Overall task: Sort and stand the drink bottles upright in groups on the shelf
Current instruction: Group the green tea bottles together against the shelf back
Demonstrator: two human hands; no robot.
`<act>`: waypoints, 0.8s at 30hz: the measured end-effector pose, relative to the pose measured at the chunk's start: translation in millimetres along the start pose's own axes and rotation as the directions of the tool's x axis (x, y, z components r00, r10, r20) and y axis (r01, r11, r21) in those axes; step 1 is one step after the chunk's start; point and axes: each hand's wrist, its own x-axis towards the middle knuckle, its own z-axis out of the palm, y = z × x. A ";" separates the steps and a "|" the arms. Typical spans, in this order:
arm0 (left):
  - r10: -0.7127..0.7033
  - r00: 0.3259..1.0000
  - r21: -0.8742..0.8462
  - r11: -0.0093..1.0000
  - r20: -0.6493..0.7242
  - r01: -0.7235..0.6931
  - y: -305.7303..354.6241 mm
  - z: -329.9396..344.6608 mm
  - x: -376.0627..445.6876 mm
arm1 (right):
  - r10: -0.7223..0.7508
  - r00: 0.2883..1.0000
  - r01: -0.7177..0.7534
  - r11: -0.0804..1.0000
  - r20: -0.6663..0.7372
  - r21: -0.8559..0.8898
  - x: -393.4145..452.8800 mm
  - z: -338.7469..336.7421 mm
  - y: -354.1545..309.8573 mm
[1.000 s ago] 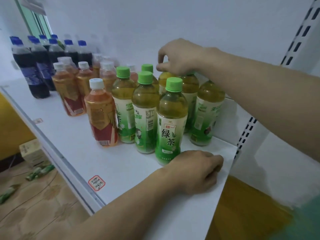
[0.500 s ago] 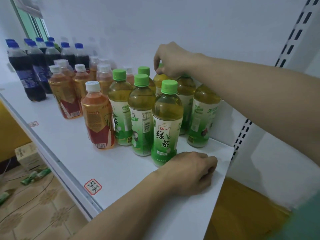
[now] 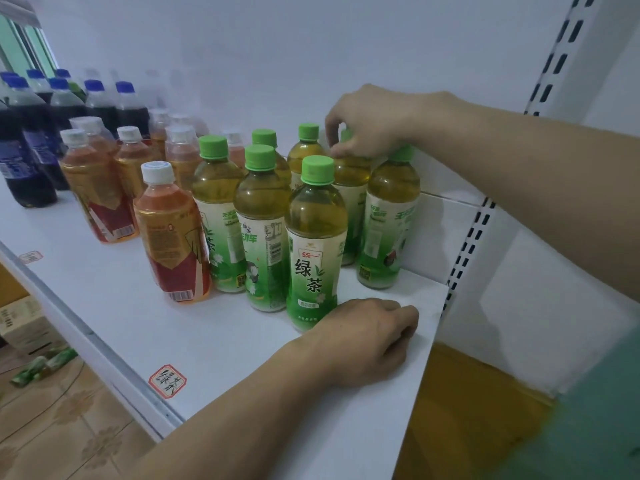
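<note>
Because the green tea bottles stand packed shoulder to shoulder at the right end of the shelf, any sideways tug on the one being handled could, I judge, knock its neighbours over in a row, and the outermost bottle stands near the open right end of the shelf, so a tumble there might carry it off. The right hand reaches over the back of the cluster and its fingers are curled narrowly round the green cap of a rear bottle, pinching it from above; a grip that high gives little control of the base, so the bottle may tilt as it is moved. The left hand lies on the shelf just in front of the nearest green tea bottle, its fingers loosely curled under and holding nothing, knuckles close to the bottle's foot; whether they touch it I cannot tell. Orange tea bottles with white caps stand upright to the left, and dark cola bottles with blue caps beyond them, each in its own group.
</note>
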 end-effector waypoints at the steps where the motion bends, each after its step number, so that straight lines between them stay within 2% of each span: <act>1: 0.000 1.000 0.000 1.000 0.000 0.000 0.0 0.3 0.0 | -0.005 1.000 0.005 1.000 -0.011 0.024 -2.8 1.5 0.7; 4: 0.000 1.000 0.005 1.000 -0.001 0.000 0.4 -0.5 -0.6 | 0.032 0.996 -0.028 0.998 -0.084 0.050 -13.5 -4.8 3.3; 7: -0.001 1.000 0.006 1.000 0.009 0.001 -0.1 -0.5 -1.7 | 0.131 0.982 -0.138 0.989 -0.136 -0.046 -33.1 -15.8 12.9; 9: -0.007 1.000 0.008 1.000 0.019 0.007 -1.2 -0.8 -1.6 | 0.237 0.971 -0.237 0.971 0.012 -0.036 -49.9 -19.0 16.0; 11: -0.013 1.000 0.012 1.000 0.022 0.012 -1.7 -1.7 -0.5 | 0.288 0.938 -0.303 0.952 0.192 0.053 -62.5 -11.9 13.5; 12: -0.017 1.000 0.014 1.000 0.023 0.017 -1.7 -1.4 -0.6 | 0.278 0.939 -0.301 0.950 0.200 0.090 -65.2 -6.1 13.0; 16: -0.052 0.999 0.020 0.998 0.012 0.052 0.4 3.6 -0.5 | 0.230 0.973 -0.228 0.943 0.017 0.242 -70.8 -0.2 23.3; 20: -0.148 0.989 0.008 0.989 -0.007 0.148 2.5 8.9 1.4 | 0.163 0.985 -0.171 0.887 0.055 0.428 -78.5 -4.6 35.0; 24: -0.243 0.968 0.002 0.970 0.059 0.243 5.4 11.3 1.8 | 0.106 0.994 -0.110 0.886 0.036 0.451 -76.7 -2.1 33.4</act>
